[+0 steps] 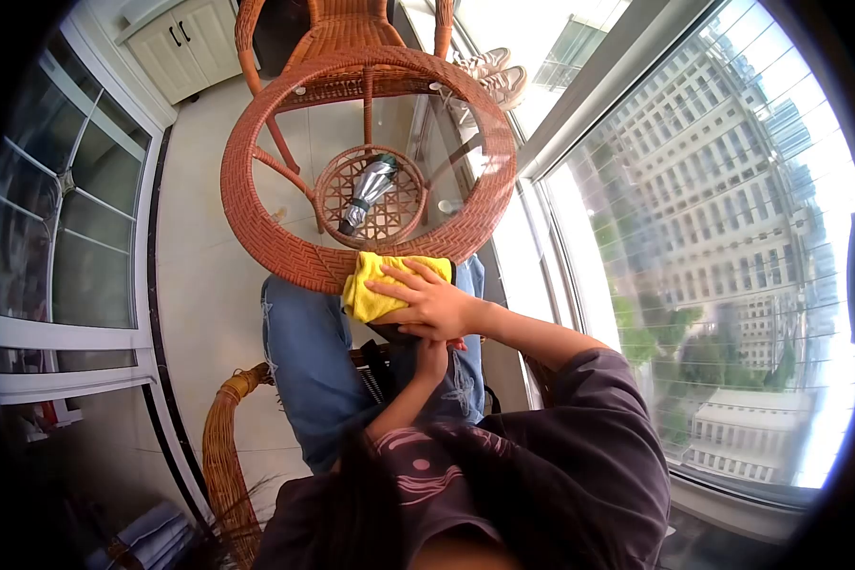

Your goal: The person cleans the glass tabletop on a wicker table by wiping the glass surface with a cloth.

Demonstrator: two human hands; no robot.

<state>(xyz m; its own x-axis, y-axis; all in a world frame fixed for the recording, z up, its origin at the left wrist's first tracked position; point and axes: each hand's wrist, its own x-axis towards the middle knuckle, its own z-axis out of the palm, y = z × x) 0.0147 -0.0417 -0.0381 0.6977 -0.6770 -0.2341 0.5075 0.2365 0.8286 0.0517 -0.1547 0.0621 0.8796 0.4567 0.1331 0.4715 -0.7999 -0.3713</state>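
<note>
The yellow cloth (363, 296) lies bunched over the near edge of the tabletop (241, 176). Your right hand (437, 299) rests on it, fingers spread rather than clenched. Your left hand (432, 353) is just below; its fingertips are hidden, so I cannot tell whether they grasp anything.

The cloth could slip off that edge into your lap – your palm may have little rim beneath it – or snag on the coarse weave.

Count 1 cloth, 1 table, 1 folded umbrella (370, 195) on the lower shelf (322, 204), 2 shoes (494, 76) past the far-right edge, and 2 wicker chairs (331, 28).
</note>
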